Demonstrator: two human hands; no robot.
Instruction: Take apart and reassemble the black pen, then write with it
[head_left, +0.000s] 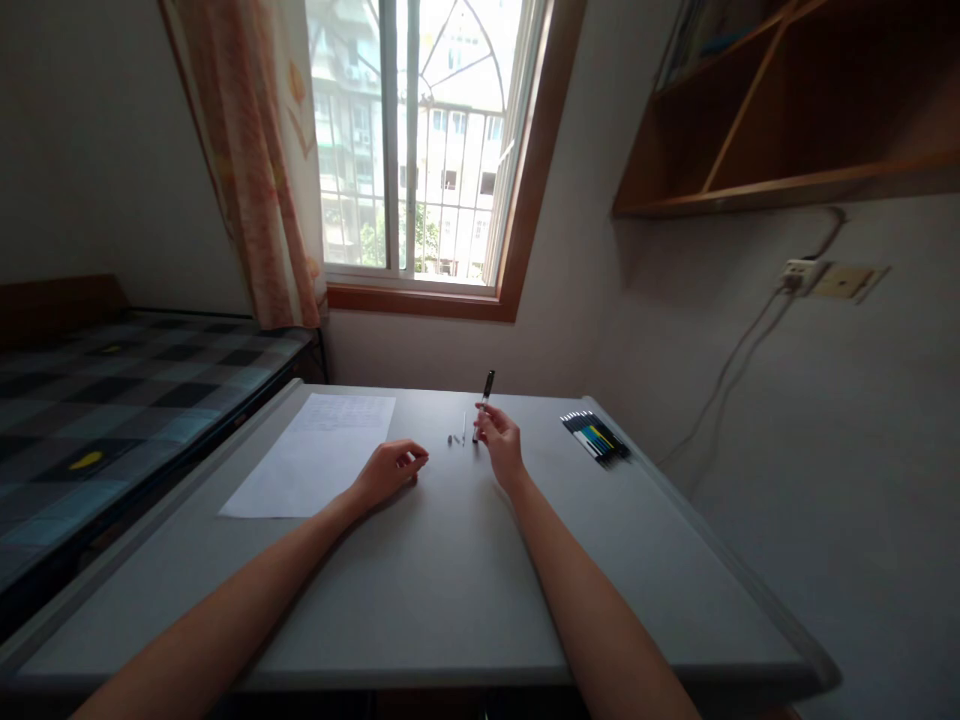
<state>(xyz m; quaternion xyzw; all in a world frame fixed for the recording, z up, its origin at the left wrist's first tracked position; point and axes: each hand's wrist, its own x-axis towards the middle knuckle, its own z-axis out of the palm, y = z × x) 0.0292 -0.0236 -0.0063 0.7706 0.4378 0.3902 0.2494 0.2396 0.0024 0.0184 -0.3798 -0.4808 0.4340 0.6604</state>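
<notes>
My right hand (pixel 501 440) pinches a pen (pixel 488 388) with a dark upper end, holding it nearly upright above the table. Just left of it, a thin pen refill (pixel 463 428) lies on the tabletop. Two small pieces, a dark round one (pixel 450 440) and a pale one (pixel 457 439), are beside the refill; their exact kind is too small to make out. My left hand (pixel 391 468) rests on the table near the right edge of a paper sheet (pixel 300 460), its fingers loosely curled and apart, with nothing seen in them.
A row of dark pens or a pen pack (pixel 596 440) lies at the right of the grey table (pixel 450 590). Behind the table are a wall and a window (pixel 442 180). A bed (pixel 150 370) stands left; a wooden shelf (pixel 750 190) and plugged-in cables (pixel 739 350) are right.
</notes>
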